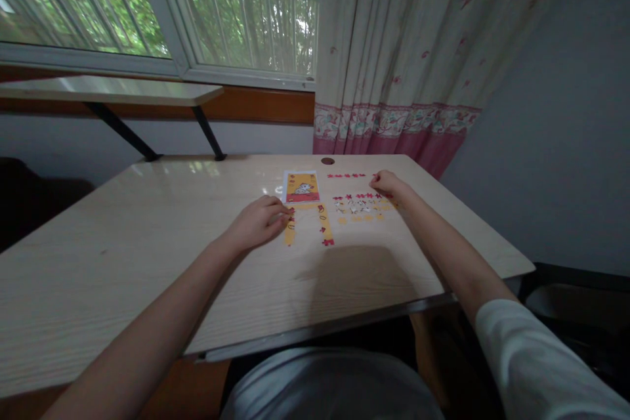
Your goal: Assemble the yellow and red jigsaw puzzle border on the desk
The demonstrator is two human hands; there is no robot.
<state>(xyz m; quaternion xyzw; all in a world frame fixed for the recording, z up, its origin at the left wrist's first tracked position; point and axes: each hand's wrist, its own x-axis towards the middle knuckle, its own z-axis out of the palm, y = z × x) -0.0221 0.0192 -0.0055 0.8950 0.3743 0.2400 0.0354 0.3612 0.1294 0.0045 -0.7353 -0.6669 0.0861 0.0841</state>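
Note:
On the desk lies a partly joined jigsaw puzzle (323,231), with yellow top and side strips and red pieces at its lower right. My left hand (260,220) rests at its upper left corner, fingertips touching the pieces and thumb apart from the fingers. Above the puzzle is a picture card (302,188) with a white animal on yellow and red. My right hand (388,182) is closed in a pinch at the right end of a row of red puzzle pieces (346,176). A bit of red shows at its fingertips. Below it, loose red, white and yellow puzzle pieces (361,209) lie in rows.
The wooden desk (147,262) has a round cable hole (327,161) near its back edge. A raised shelf (113,90) on black brackets stands at the back left. Behind are a barred window (241,13) and a patterned curtain (394,65).

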